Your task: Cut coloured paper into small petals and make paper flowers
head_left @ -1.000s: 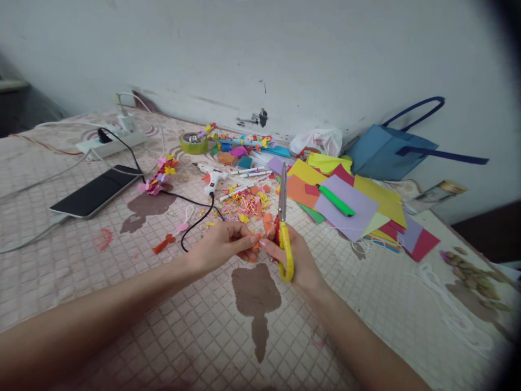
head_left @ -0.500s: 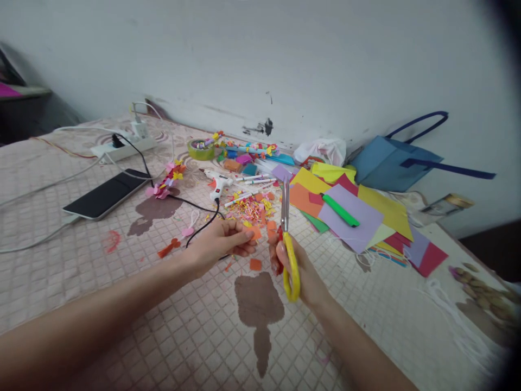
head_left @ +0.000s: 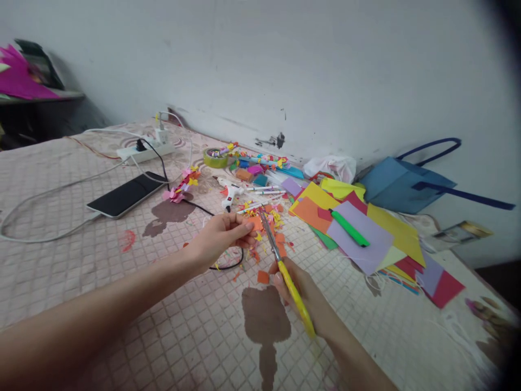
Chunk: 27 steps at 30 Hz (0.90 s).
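My left hand [head_left: 228, 236] is closed in a pinch on a small piece of orange paper [head_left: 255, 222]. Yellow-handled scissors [head_left: 291, 285] are in my right hand [head_left: 305, 288], their blades slanting up and to the left, tips beside the orange piece. Whether the blades touch that paper I cannot tell. A loose orange paper square [head_left: 262, 277] lies on the quilted cloth just left of my right fingers. More orange bits [head_left: 280, 241] and a heap of small coloured paper scraps [head_left: 279, 217] lie behind the scissors.
A white glue gun [head_left: 232, 193] with a black cord lies behind my left hand. Further left are a black phone [head_left: 127, 194] and a power strip [head_left: 146, 152]. Coloured paper sheets [head_left: 360, 236], a green cutter [head_left: 349, 228] and a blue bag [head_left: 407, 184] lie to the right.
The scissors have tipped from nearly upright to slanting left, bringing the blades to the orange paper in my left hand. The whole view has shifted slightly left.
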### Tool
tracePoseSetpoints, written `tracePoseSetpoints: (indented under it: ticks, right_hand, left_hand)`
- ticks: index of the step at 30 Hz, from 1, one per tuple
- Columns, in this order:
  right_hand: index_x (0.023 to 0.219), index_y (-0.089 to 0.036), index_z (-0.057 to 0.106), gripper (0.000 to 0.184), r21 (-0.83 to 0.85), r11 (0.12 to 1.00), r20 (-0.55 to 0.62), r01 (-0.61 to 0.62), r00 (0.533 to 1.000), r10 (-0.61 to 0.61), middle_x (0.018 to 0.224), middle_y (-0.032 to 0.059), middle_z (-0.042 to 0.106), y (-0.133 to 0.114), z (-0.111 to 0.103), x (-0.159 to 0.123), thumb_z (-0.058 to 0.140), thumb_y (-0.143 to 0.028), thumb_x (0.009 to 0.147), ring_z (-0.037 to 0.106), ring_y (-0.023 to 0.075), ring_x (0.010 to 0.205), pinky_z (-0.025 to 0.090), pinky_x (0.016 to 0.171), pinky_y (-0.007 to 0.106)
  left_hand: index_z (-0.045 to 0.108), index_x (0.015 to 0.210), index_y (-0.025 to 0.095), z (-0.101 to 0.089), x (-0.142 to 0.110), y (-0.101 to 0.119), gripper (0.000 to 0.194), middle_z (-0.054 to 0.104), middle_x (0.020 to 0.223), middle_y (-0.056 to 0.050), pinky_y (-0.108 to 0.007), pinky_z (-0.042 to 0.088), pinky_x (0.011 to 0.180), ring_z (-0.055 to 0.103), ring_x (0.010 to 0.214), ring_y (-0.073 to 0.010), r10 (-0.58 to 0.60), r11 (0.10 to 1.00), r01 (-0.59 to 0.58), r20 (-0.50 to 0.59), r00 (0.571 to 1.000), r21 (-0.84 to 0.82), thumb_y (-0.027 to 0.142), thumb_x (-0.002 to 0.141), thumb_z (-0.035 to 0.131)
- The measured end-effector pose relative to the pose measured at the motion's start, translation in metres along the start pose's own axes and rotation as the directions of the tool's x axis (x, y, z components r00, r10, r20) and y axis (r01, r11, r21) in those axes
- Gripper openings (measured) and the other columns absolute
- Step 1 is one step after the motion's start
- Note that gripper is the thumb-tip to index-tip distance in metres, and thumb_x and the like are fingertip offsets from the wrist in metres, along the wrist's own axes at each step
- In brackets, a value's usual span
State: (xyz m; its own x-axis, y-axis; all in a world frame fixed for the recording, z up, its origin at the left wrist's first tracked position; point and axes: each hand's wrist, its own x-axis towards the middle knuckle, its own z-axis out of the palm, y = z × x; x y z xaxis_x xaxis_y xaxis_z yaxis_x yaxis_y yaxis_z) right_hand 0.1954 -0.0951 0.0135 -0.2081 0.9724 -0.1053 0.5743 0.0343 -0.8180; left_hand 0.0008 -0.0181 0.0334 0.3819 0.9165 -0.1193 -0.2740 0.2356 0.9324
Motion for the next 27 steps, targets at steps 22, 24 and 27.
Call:
tracePoseSetpoints:
  ticks: [22,24,27]
  right_hand:
    - [0.076,-0.021,0.045,0.038,0.072,0.997,0.031,-0.023,0.999,0.021,0.059,-0.0041,0.044,-0.014,0.003,-0.002,0.048,-0.059,0.081,0.04,0.0111,0.05,0.034,0.047,0.023]
    - [0.076,-0.021,0.046,0.037,0.077,0.997,0.031,-0.019,0.999,0.016,0.059,-0.0042,0.044,-0.013,0.003,-0.002,0.049,-0.058,0.082,0.04,0.011,0.05,0.034,0.046,0.023]
    - [0.075,-0.021,0.047,0.037,0.071,0.997,0.028,-0.022,0.999,0.02,0.058,-0.0043,0.044,-0.014,0.003,-0.002,0.05,-0.057,0.081,0.04,0.0112,0.05,0.034,0.046,0.023]
  left_hand:
    - [0.055,0.075,0.013,0.003,-0.001,-0.005,0.02,0.07,0.075,-0.003,-0.026,0.051,0.075,0.066,0.073,-0.0114,0.028,0.998,-0.028,-0.015,1.0,-0.05,0.028,0.077,0.069]
    - [0.055,0.075,0.013,0.003,-0.001,-0.005,0.02,0.07,0.075,-0.003,-0.026,0.051,0.075,0.066,0.073,-0.0116,0.031,0.998,-0.032,-0.021,0.999,-0.051,0.027,0.077,0.069]
    - [0.056,0.074,0.013,0.003,-0.001,-0.006,0.02,0.069,0.075,-0.003,-0.026,0.051,0.075,0.065,0.072,-0.0114,0.038,0.998,-0.039,-0.027,0.999,-0.05,0.028,0.076,0.07]
